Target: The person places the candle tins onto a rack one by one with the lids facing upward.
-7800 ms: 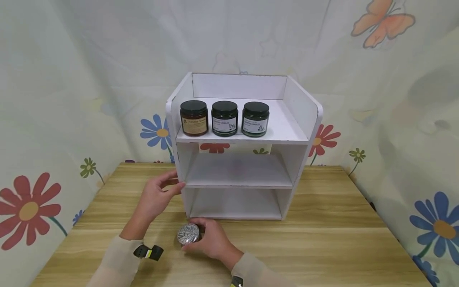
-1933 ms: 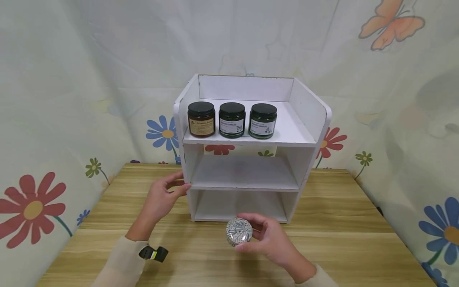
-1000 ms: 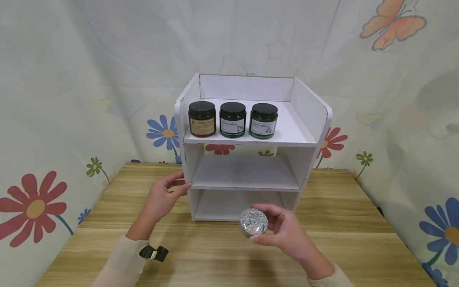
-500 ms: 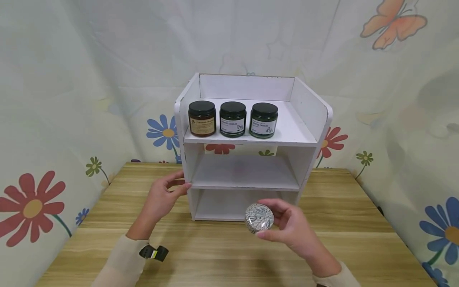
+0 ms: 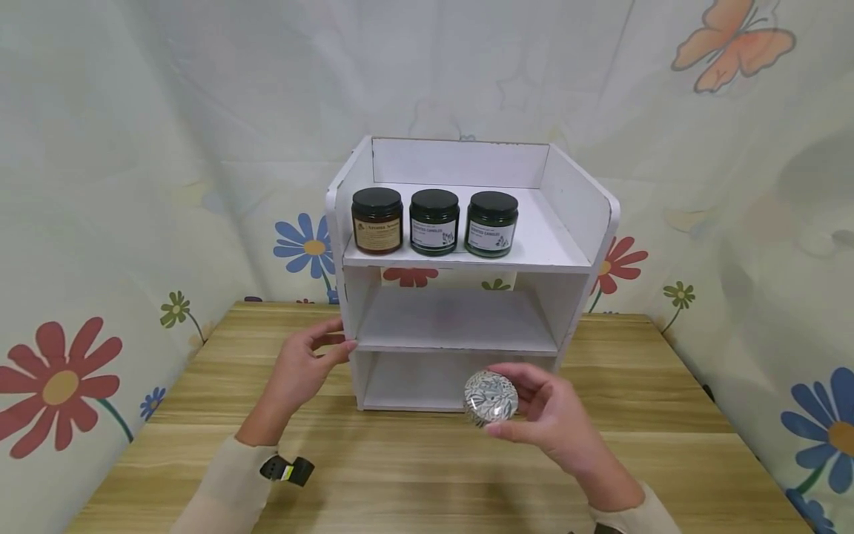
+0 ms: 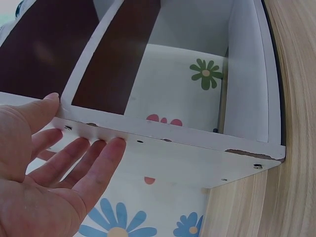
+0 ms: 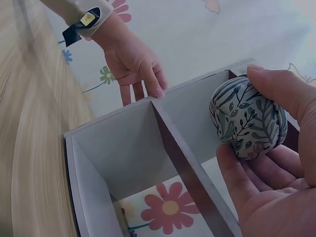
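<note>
My right hand pinches a small round tin with a grey-and-white leaf pattern between thumb and fingers. It hangs in the air before the bottom compartment of a white shelf unit. In the right wrist view the tin is tilted, its patterned surface showing. My left hand touches the unit's left side. Its thumb rests on the front edge and its fairly straight fingers lie against the outer panel. On the top shelf stand an amber candle jar and two green candle jars, all black-lidded.
The shelf unit stands on a wood-grain table, with a raised back and side walls round its top shelf. Its middle shelf lies below the jars. A flower-printed cloth hangs behind and to both sides.
From beside the left hand near the tabletop, my right hand has lifted the tin and carried it rightward and upward. My left hand keeps its place on the unit; the jars stand as before.
</note>
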Motion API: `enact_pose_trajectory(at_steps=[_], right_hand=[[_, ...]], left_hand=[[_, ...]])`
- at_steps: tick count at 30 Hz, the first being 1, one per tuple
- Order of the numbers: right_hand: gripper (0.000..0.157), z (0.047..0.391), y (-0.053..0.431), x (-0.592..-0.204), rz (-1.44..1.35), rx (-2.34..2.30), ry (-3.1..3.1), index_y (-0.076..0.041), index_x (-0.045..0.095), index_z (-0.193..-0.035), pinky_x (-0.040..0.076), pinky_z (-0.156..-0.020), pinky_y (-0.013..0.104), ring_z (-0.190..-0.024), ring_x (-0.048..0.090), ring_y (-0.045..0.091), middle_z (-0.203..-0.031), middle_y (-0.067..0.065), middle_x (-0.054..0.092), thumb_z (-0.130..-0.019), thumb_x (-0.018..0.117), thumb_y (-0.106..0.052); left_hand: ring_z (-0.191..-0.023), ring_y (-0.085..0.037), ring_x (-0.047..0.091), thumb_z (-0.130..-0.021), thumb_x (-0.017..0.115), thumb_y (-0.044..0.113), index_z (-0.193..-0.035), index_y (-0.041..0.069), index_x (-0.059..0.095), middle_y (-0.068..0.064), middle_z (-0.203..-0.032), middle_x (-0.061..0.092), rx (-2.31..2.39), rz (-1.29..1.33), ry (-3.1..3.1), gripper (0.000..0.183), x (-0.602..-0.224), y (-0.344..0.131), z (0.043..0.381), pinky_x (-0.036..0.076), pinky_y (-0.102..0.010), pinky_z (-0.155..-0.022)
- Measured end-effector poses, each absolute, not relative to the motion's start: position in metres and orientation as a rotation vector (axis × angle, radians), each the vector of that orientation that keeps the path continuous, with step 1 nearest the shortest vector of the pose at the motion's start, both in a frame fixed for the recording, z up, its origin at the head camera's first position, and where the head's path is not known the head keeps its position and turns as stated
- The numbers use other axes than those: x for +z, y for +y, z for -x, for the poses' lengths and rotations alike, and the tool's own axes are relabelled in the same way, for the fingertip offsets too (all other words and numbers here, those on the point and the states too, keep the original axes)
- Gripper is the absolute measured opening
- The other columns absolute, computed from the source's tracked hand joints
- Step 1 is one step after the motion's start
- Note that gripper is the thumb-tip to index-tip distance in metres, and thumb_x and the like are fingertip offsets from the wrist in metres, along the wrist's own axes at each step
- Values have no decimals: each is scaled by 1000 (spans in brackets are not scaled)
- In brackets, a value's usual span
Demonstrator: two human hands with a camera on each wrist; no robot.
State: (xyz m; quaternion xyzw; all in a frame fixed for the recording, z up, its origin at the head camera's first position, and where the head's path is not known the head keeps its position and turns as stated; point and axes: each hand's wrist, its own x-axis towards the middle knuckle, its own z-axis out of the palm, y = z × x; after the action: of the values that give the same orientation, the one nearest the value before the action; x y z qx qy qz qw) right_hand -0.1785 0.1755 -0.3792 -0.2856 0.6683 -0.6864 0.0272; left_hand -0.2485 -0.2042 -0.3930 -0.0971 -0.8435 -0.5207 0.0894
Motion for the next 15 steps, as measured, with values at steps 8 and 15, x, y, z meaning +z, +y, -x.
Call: enact_pose_trajectory(at_steps=[8,15], right_hand=[[64,178,178,-373,845,-2108,2070,11,56,-133,61,-92,27,-107,71,15,-124,0,70,-76,85,6],[63,178,180,-366,825,-2088,2101,11,57,-133,62,-90,27,-105,72,15,-124,-1,70,-77,85,6]], left_hand=[[-126,-34,64,-96,73,32,-145,15,59,-10,-144,61,-1564,303,-2493,53,-392,-203,248,63,-29,-88],[-126,-33,64,-96,73,32,-145,17,59,-9,-144,61,-1568,296,-2494,53,-391,-203,247,63,-29,-88]])
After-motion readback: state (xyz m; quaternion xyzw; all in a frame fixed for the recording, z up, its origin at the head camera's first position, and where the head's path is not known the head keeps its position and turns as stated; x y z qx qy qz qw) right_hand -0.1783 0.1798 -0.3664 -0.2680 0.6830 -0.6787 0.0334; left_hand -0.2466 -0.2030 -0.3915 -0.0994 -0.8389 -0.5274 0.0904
